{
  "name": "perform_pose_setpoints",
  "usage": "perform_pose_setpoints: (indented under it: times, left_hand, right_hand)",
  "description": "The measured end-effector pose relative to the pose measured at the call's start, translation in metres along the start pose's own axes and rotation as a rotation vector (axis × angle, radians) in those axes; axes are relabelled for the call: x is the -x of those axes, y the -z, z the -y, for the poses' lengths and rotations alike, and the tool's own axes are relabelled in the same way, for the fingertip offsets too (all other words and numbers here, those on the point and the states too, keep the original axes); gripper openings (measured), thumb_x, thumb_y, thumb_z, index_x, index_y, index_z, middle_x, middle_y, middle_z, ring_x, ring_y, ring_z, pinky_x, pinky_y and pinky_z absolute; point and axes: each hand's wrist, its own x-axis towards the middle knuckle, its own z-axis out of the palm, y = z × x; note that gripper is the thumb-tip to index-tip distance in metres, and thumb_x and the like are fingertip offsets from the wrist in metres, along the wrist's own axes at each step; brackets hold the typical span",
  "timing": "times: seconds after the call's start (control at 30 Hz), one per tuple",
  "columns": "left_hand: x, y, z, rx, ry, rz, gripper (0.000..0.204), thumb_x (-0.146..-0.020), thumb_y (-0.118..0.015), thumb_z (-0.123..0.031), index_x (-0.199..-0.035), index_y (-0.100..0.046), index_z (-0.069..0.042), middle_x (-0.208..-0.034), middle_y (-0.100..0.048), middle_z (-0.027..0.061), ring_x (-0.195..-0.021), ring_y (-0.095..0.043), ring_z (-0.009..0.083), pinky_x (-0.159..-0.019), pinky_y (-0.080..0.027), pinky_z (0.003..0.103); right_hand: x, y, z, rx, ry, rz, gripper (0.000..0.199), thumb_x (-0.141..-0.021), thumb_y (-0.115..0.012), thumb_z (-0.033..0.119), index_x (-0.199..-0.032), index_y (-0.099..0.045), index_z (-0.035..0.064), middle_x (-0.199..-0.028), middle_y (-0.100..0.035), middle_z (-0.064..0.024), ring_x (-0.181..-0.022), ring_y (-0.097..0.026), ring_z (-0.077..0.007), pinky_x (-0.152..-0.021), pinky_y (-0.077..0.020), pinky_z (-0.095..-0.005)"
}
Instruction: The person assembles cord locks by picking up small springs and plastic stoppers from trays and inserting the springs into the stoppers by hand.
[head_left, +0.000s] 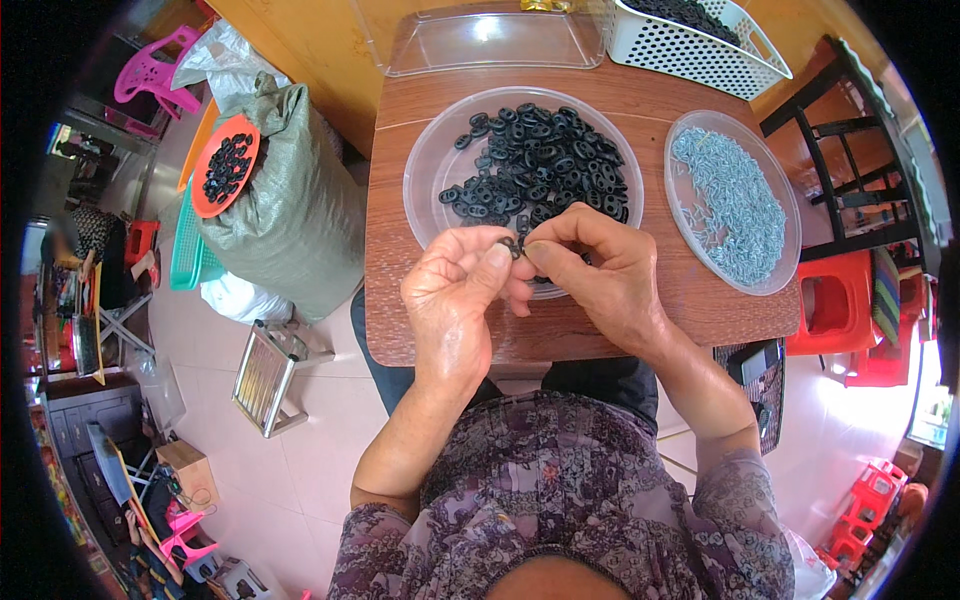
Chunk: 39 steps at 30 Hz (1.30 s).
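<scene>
Best done with the small black ring held level and pinched lightly, so nothing slips; left hand and right hand meeting just near of the clear dish, each grip narrowed tight on that ring, fingertips touching; beyond the dish of black rings, to its right, a round tray of pale screws; farther along the desk, a white basket.

Black parts matt, probably plastic; table smooth wood.

A small black plastic piece, pinched between both hands' fingertips, sits at the six o'clock edge of a clear plate piled with identical black pieces.
</scene>
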Motion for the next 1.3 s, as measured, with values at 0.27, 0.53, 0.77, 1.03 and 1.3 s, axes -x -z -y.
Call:
perform_pose_setpoints:
  times: [0.27,0.53,0.77,1.03,1.3]
  left_hand:
    - [0.0028,-0.0004,0.0010,-0.087,-0.080,-0.003,0.012,-0.087,-0.054,-0.004,-0.097,-0.055,0.004,-0.078,-0.063,0.0099,-0.060,-0.057,0.0114,-0.051,-0.047,0.022]
    - [0.0048,-0.0008,0.0016,-0.136,-0.122,0.014,0.012,-0.087,-0.054,-0.003,-0.099,-0.055,0.002,-0.080,-0.062,0.0072,-0.063,-0.056,0.0092,-0.054,-0.046,0.020]
    - [0.0047,-0.0023,0.0025,-0.113,-0.119,-0.022,0.012,-0.086,-0.056,-0.003,-0.095,-0.055,0.005,-0.077,-0.062,0.0107,-0.059,-0.057,0.0116,-0.051,-0.048,0.022]
    - [0.0055,-0.0030,0.0030,-0.190,-0.142,-0.031,0.012,-0.086,-0.057,-0.004,-0.095,-0.055,0.004,-0.077,-0.063,0.0095,-0.059,-0.057,0.0100,-0.051,-0.048,0.021]
    - [0.0086,-0.0041,0.0077,-0.225,-0.196,-0.041,0.010,-0.086,-0.056,-0.002,-0.093,-0.056,0.005,-0.074,-0.061,0.0087,-0.056,-0.056,0.0098,-0.049,-0.046,0.020]
  right_hand:
    - [0.0006,-0.0006,-0.0008,-0.224,-0.136,0.004,0.010,-0.083,-0.062,0.007,-0.083,-0.061,-0.0027,-0.077,-0.064,-0.0043,-0.071,-0.057,-0.0064,-0.064,-0.0472,-0.0210]
    - [0.0003,-0.0006,-0.0011,-0.207,-0.189,0.037,0.010,-0.083,-0.061,0.006,-0.085,-0.062,-0.0030,-0.077,-0.064,-0.0036,-0.072,-0.057,-0.0062,-0.065,-0.0474,-0.0214]
    - [0.0008,0.0000,-0.0003,-0.288,-0.189,0.051,0.010,-0.083,-0.060,0.006,-0.086,-0.061,-0.0033,-0.079,-0.063,-0.0046,-0.073,-0.058,-0.0079,-0.068,-0.0489,-0.0234]
    - [0.0010,-0.0002,-0.0022,-0.238,-0.190,0.058,0.010,-0.083,-0.061,0.006,-0.086,-0.061,-0.0033,-0.079,-0.063,-0.0044,-0.073,-0.057,-0.0077,-0.068,-0.0486,-0.0227]
    - [0.0033,-0.0063,-0.0056,-0.051,-0.043,0.020,0.007,-0.081,-0.061,0.006,-0.081,-0.060,-0.0008,-0.072,-0.058,-0.0024,-0.065,-0.053,-0.0086,-0.057,-0.0429,-0.0224]
